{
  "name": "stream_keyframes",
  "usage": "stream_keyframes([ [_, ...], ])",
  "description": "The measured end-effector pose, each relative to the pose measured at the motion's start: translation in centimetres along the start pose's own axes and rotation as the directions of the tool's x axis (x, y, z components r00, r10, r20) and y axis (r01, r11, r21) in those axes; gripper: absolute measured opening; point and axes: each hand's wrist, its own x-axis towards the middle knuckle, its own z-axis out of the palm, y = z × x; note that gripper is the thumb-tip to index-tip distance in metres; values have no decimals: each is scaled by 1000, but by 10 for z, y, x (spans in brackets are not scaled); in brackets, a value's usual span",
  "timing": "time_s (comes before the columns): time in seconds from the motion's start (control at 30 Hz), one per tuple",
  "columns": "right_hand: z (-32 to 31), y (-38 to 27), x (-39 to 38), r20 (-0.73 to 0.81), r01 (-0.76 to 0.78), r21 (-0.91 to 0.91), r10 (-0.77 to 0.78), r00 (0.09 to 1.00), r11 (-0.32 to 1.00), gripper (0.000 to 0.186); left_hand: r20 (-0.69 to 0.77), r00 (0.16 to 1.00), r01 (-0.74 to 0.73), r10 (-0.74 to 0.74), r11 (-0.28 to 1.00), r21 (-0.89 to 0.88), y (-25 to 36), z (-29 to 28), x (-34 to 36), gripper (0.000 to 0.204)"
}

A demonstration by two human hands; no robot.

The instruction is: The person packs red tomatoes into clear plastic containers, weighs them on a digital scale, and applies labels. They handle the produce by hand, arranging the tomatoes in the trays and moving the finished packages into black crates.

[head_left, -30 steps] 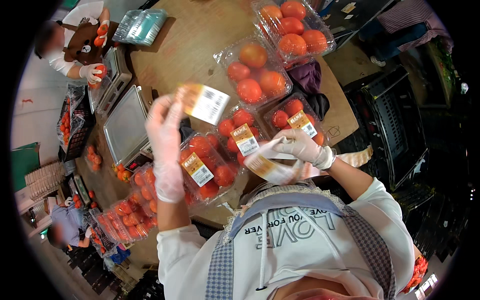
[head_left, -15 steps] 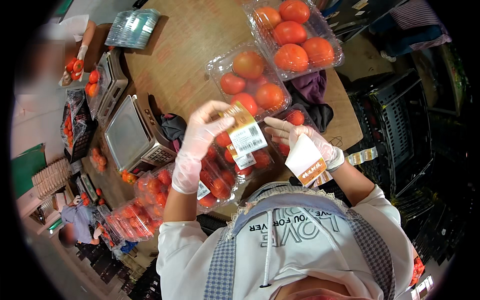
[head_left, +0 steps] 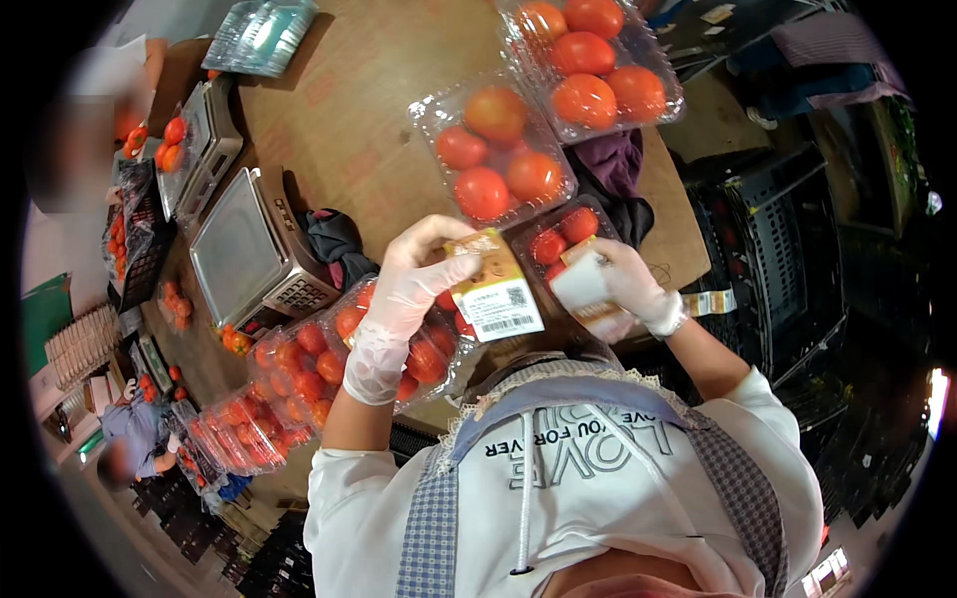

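Note:
My left hand [head_left: 399, 297], in a clear thin glove, pinches a yellow-and-white label [head_left: 498, 299] with a barcode on its lower part. Beneath it lie clear plastic boxes of tomatoes [head_left: 427, 351], partly hidden by the label and hand. My gloved right hand [head_left: 630, 282] has its fingers closed on a strip of labels [head_left: 578, 287], whose white side shows, blurred by motion. Just beyond that hand sits a small tomato box [head_left: 560, 239]. Farther off stand two larger clear boxes of tomatoes, the nearer box [head_left: 506, 149] and the farther box [head_left: 588, 65].
Left of my arm are a scale [head_left: 244, 244], a dark cloth [head_left: 334, 237] and a row of packed tomato boxes [head_left: 239, 424]. Stacked empty trays [head_left: 261, 38] lie at the far left. Black crates [head_left: 783, 249] stand to the right. Another person works at the upper left.
My right hand has swung up and left, its spread fingers closing on the label strip. My left hand still holds its label, now slightly lower. The whole view has shifted a little.

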Motion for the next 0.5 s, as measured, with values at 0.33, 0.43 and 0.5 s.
stream_keyframes([
  [0.33, 42, -50, 23, 456, 481, -550, -236, 858, 683, 21, 492, 865, -411, -104, 415, 811, -16, 165, 49, 29],
  [0.43, 32, -59, 16, 381, 429, -569, -237, 894, 702, 20, 493, 815, -579, 303, 414, 703, -18, 153, 46, 35],
  [0.5, 22, -61, 17, 290, 357, -570, -225, 930, 740, 20, 377, 742, -640, 554, 420, 643, -10, 117, 51, 38],
])
